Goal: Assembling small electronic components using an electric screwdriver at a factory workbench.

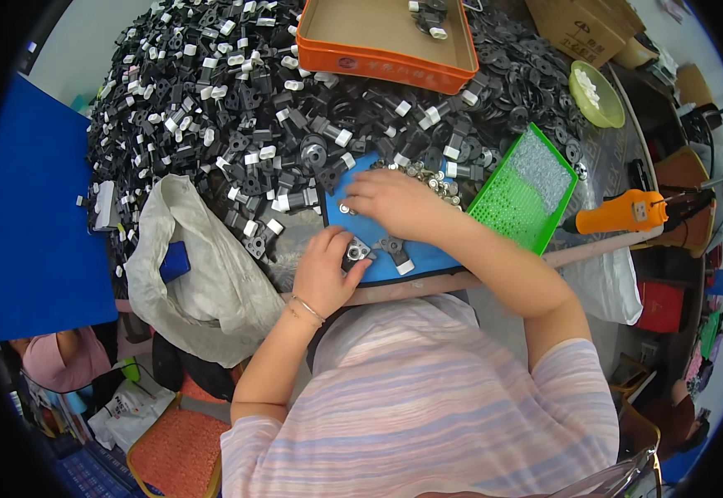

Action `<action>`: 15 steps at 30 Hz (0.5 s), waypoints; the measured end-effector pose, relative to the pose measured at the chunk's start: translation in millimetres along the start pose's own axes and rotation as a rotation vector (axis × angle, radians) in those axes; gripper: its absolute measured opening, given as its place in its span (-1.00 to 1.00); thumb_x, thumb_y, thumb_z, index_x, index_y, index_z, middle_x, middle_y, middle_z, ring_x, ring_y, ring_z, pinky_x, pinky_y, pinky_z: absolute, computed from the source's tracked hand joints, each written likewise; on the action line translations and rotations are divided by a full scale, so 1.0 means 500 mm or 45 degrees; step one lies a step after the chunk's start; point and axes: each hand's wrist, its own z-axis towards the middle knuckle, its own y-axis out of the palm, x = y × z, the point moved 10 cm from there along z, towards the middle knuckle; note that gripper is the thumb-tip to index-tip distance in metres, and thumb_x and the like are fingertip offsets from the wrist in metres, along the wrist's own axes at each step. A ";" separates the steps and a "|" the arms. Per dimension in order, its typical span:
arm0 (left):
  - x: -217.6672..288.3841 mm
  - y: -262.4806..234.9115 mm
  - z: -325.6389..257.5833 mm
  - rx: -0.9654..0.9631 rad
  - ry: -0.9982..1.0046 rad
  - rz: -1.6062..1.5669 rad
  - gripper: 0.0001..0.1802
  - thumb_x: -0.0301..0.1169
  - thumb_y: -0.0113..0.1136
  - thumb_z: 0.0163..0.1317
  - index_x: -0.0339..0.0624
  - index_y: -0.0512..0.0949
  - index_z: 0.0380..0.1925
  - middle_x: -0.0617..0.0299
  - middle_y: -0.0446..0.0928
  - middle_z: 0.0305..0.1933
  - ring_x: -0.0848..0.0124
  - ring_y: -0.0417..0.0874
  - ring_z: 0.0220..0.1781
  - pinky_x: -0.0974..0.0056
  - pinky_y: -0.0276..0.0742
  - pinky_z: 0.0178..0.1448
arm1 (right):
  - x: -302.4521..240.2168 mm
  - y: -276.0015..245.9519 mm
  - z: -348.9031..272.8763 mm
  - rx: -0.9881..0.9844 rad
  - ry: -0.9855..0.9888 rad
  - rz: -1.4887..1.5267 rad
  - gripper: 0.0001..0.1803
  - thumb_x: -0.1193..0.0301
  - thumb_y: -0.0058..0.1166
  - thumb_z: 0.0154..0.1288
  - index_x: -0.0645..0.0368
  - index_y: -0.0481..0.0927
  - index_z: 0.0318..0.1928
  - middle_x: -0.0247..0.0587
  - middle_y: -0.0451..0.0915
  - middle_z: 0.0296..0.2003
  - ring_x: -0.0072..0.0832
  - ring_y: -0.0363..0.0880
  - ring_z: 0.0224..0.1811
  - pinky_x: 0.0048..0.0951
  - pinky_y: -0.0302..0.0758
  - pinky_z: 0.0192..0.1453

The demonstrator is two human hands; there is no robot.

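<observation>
My left hand grips a small black plastic part with a metal ring at the near edge of a blue mat. My right hand lies palm down on the mat, fingertips on a small silver washer. A heap of small silver metal pieces lies just beyond it. Another black part with a white end rests on the mat between the two hands.
A big heap of black-and-white plastic parts covers the table. An orange tray stands at the back, a green tray and an orange power tool on the right, and a grey cloth bag on the left.
</observation>
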 end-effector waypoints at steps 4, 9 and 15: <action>0.001 0.004 -0.001 -0.022 -0.029 -0.003 -0.55 -0.28 0.33 -0.03 -0.27 0.48 -0.16 -0.01 0.46 -0.05 0.03 0.47 -0.05 0.13 0.42 0.03 | 0.005 0.049 0.019 -0.111 -0.091 0.046 -0.72 0.42 0.00 0.06 0.09 0.61 -0.17 -0.29 0.56 -0.07 -0.32 0.45 0.09 -0.31 0.36 0.16; -0.001 0.004 0.000 -0.070 -0.046 0.005 -0.54 -0.22 0.28 0.02 -0.25 0.48 -0.11 -0.01 0.44 -0.03 0.02 0.45 -0.03 0.11 0.42 0.04 | 0.041 0.041 -0.014 -0.227 -0.002 -0.164 -0.79 0.42 -0.01 0.01 0.15 0.60 -0.32 -0.29 0.58 -0.14 -0.34 0.48 0.03 -0.33 0.40 0.10; -0.031 -0.012 0.028 -0.098 -0.085 -0.114 -0.72 -0.30 0.20 0.11 -0.21 0.54 -0.21 0.06 0.47 -0.09 0.08 0.49 -0.09 0.16 0.45 -0.02 | 0.084 -0.027 -0.059 -0.277 0.222 -0.401 -0.84 0.44 0.04 -0.04 0.12 0.65 -0.40 -0.37 0.59 -0.12 -0.35 0.41 0.09 -0.27 0.28 0.20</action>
